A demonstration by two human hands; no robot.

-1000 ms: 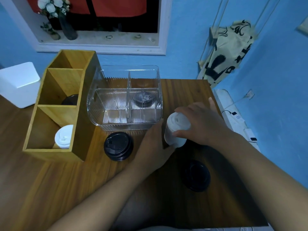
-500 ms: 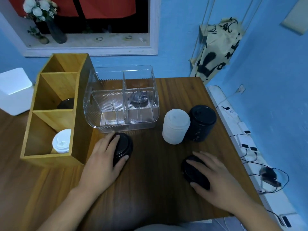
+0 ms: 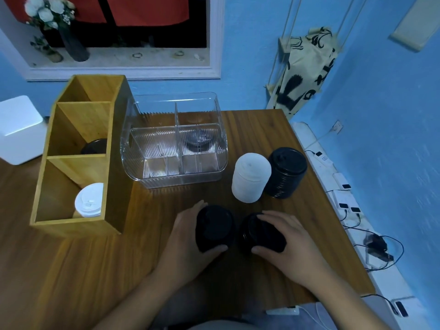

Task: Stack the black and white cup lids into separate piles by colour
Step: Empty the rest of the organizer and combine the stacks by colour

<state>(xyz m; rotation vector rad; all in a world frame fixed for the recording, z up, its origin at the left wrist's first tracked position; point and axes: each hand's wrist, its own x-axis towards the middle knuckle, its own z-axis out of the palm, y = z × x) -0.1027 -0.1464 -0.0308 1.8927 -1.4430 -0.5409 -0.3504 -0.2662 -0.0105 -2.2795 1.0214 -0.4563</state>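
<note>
Lower centre: left hand (image 3: pixel 184 244) is gripping a black lid (image 3: pixel 214 226), fingers curling round the far rim and thumb hooking the near rim. Just right of it, right hand (image 3: pixel 294 244) is gripping a second black lid (image 3: pixel 259 235), fingers lying over its top and thumb pinching the near edge. The two lids are sitting side by side, almost touching, over the wooden table (image 3: pixel 71 270); can't tell if either is lifted. Right of centre, a white pile (image 3: pixel 251 178) is standing against a black pile (image 3: pixel 287 173). At left, a wooden organiser (image 3: pixel 119 175) is holding a dark lid (image 3: pixel 94 146) in its middle compartment and a white lid (image 3: pixel 89 202) in the nearest one. At centre, a clear ribbed box (image 3: pixel 181 181) is holding another dark lid (image 3: pixel 199 139) in its right rear section. Upper right, a cream bag (image 3: pixel 307 67) is showing black brush lettering, unreadable.
</note>
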